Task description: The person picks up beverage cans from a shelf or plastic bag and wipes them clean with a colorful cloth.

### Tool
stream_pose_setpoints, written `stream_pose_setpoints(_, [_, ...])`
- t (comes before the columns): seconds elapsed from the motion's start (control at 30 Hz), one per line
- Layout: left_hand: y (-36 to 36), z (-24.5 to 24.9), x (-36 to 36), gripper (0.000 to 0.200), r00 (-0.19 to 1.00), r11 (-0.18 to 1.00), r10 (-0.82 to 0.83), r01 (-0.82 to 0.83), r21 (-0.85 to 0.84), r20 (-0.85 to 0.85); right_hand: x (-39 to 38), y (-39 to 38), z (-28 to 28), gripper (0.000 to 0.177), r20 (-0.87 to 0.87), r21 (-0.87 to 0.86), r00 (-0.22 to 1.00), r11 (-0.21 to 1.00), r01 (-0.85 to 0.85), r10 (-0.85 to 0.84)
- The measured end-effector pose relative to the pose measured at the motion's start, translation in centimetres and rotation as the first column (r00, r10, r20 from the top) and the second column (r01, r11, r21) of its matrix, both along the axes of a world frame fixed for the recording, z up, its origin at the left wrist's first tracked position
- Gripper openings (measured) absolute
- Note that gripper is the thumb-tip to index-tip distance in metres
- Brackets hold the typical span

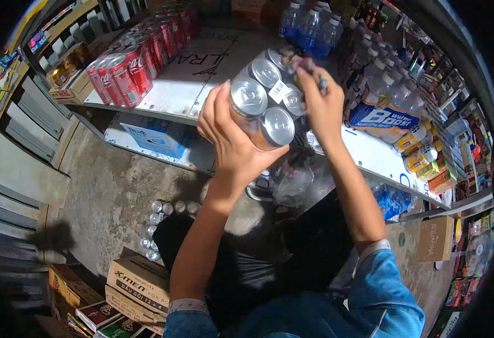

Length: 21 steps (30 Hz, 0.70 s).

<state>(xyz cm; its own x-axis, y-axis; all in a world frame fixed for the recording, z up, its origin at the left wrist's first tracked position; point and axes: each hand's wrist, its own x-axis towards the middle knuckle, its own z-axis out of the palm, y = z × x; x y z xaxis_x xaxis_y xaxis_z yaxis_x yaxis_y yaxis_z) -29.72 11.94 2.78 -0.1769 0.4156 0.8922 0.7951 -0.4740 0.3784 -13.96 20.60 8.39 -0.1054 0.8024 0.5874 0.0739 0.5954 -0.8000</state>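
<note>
Several silver-topped cans [248, 96] are held in a cluster above the front edge of the shelf. My left hand [230, 129] wraps round their left and near side, fingers closed on them. A small white barcode label [279, 92] shows between the can tops. My right hand [320, 98] is at the upper right of the cluster, fingers bent round a small dark, colourful item [303, 65] that is too blurred to name. Whether this hand also touches the cans is unclear.
Red cans [124, 76] stand on the left of the shelf [185, 96]. Blue-labelled bottles [310, 31] and wrapped Water Boost bottles [382, 115] are behind and to the right. More cans [168, 208] stand on the floor, near cardboard boxes [140, 279].
</note>
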Motion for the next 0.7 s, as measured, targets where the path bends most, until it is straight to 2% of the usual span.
stream_pose_setpoints(0.03, [0.3,0.1,0.0,0.140,1.000,1.000,0.010,-0.010,0.018,-0.005,-0.3,-0.7,-0.4,0.035,0.123,0.301,0.990,0.953,0.033,-0.073])
stream_pose_setpoints(0.07, [0.5,0.1,-0.1,0.139,1.000,0.999,0.019,-0.019,0.031,-0.011,-0.5,-1.7,-0.9,0.034,0.213,0.571,0.961,0.820,0.026,-0.179])
stream_pose_setpoints(0.1, [0.9,-0.4,-0.1,0.142,0.998,0.998,0.039,-0.040,0.039,0.044,-0.3,-3.4,-0.7,0.034,0.330,0.661,0.941,0.731,-0.169,-0.081])
stream_pose_setpoints(0.13, [0.7,-0.7,-1.5,0.136,0.996,0.998,-0.062,0.063,-0.028,0.062,-0.3,-4.7,0.3,0.032,0.388,0.704,0.921,0.656,-0.272,-0.035])
stream_pose_setpoints(0.2, [1.1,0.2,-1.0,0.130,0.993,0.999,0.037,-0.036,-0.009,0.108,0.6,-1.0,-1.3,0.028,0.377,0.673,0.924,0.706,-0.223,-0.067])
stream_pose_setpoints(0.23, [1.1,0.7,-1.0,0.126,0.992,0.997,0.073,-0.072,-0.018,0.106,0.7,0.5,-1.5,0.024,0.275,0.456,0.960,0.886,-0.078,-0.058])
stream_pose_setpoints(0.27, [1.3,0.8,-1.1,0.126,0.988,0.995,0.093,-0.091,-0.028,0.126,-0.7,1.9,-1.2,0.024,0.068,0.236,0.993,0.968,0.082,-0.100])
stream_pose_setpoints(0.33, [1.5,0.7,-1.4,0.126,0.977,0.991,0.129,-0.120,-0.062,0.171,-1.4,1.4,-1.2,0.029,0.131,0.342,0.985,0.938,0.059,-0.110])
stream_pose_setpoints(0.4, [2.3,-0.7,-2.8,0.125,0.943,0.997,0.013,0.012,-0.073,0.334,-2.4,-0.7,-0.9,0.036,0.324,0.575,0.944,0.805,-0.145,-0.062])
stream_pose_setpoints(0.43, [3.1,-1.7,-3.8,0.125,0.898,0.989,-0.123,0.148,-0.027,0.423,-3.0,-1.6,-0.6,0.043,0.356,0.579,0.934,0.793,-0.191,-0.035])
stream_pose_setpoints(0.47, [2.6,-1.4,-4.1,0.131,0.947,0.994,-0.010,0.046,-0.103,0.322,-3.2,-0.9,-1.2,0.043,0.352,0.565,0.936,0.802,-0.194,-0.022])
stream_pose_setpoints(0.53, [1.9,0.0,-3.8,0.138,0.978,0.978,0.090,-0.051,-0.201,0.189,-3.5,2.5,-2.1,0.043,0.262,0.601,0.955,0.798,-0.050,-0.138])
stream_pose_setpoints(0.57, [1.9,-0.2,-4.0,0.144,0.978,0.969,0.047,0.004,-0.246,0.204,-3.8,3.5,-2.0,0.039,0.255,0.564,0.959,0.824,-0.043,-0.125])
stream_pose_setpoints(0.67, [1.4,-0.8,-4.6,0.138,0.992,0.975,0.122,-0.122,-0.184,-0.015,-3.8,5.2,-2.5,0.032,0.200,0.548,0.974,0.836,-0.019,-0.109])
stream_pose_setpoints(0.7, [1.1,0.3,-5.4,0.131,0.995,0.990,0.092,-0.087,0.113,-0.039,-3.7,5.5,-2.6,0.031,0.188,0.564,0.976,0.826,-0.011,-0.115])
